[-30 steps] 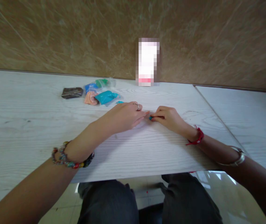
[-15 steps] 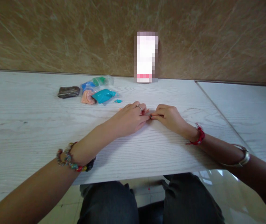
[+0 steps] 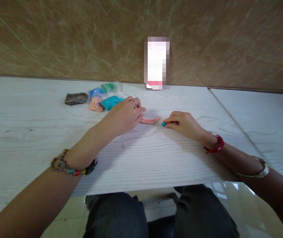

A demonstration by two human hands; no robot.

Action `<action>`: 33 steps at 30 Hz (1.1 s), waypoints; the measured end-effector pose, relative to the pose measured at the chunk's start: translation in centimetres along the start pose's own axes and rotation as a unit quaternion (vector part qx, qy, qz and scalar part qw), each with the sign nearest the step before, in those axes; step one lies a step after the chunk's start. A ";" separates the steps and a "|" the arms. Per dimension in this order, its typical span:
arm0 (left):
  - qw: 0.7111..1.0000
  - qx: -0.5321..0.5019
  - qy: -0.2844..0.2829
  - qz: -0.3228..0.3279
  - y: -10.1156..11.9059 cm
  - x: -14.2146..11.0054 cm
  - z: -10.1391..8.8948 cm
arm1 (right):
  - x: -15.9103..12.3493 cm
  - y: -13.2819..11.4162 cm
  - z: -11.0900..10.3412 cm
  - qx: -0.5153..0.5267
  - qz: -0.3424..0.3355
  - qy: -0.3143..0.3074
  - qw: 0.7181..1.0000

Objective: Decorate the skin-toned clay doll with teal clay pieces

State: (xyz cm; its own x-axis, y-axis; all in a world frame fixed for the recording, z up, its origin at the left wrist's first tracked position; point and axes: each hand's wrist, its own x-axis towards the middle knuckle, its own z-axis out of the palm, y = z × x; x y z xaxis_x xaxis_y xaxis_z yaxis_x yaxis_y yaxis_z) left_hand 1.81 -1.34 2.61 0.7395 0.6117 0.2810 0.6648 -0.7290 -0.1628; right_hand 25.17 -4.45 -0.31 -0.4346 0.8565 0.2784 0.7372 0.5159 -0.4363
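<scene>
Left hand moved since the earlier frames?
Yes. Judged against the turquoise packet, the left hand has shifted left and toward the wall; it now overlaps the packet's right end, which was uncovered before.

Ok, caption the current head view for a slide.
Right hand pinching a blue piece, left hand near a slender pink piece, turquoise packet beyond.

Left hand (image 3: 128,114) drawn back from right hand (image 3: 182,123), fingertips now well apart; left hand now overlaps edge of turquoise bag (image 3: 110,102), small turquoise scrap beside it lost from view. Pink strands (image 3: 150,121) newly exposed on worktop (image 3: 141,165). Turquoise piece (image 3: 163,125) at right fingertips more plainly visible than half-second earlier.
</scene>
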 end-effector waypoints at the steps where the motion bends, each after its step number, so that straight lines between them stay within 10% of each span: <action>1: 1.000 -0.002 -0.001 0.005 0.3 0.0 0.0 | 0.0 -0.1 0.0 -0.002 -0.001 0.005 1.000; 8: 0.998 -0.038 -0.018 0.045 3.2 0.3 -0.2 | -0.2 -0.1 -0.1 -0.020 -0.005 0.018 1.000; 13: 0.997 -0.012 0.008 -0.077 -0.1 -0.2 -0.2 | -0.2 0.0 0.1 -0.034 -0.038 0.007 0.999; 16: 0.984 -0.044 -0.077 -0.155 -2.9 -0.8 0.6 | -0.4 -0.1 0.1 -0.040 -0.067 0.045 0.996; 20: 0.970 -0.087 -0.166 -0.151 -3.7 -1.2 1.8 | -0.2 -0.6 0.0 -0.082 -0.102 0.133 0.982; 33: 0.945 -0.250 -0.152 -0.148 -2.6 -0.3 0.5 | 4.3 -4.6 3.4 -0.069 -0.099 0.146 0.982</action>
State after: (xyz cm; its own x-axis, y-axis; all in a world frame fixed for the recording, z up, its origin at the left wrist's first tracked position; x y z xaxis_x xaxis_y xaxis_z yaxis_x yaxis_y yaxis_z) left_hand -0.09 0.57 2.50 0.5758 0.8159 -0.0533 0.7706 -0.5197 0.3689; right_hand 18.16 -3.05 0.02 -0.4249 0.6879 0.5884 0.7249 0.6479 -0.2341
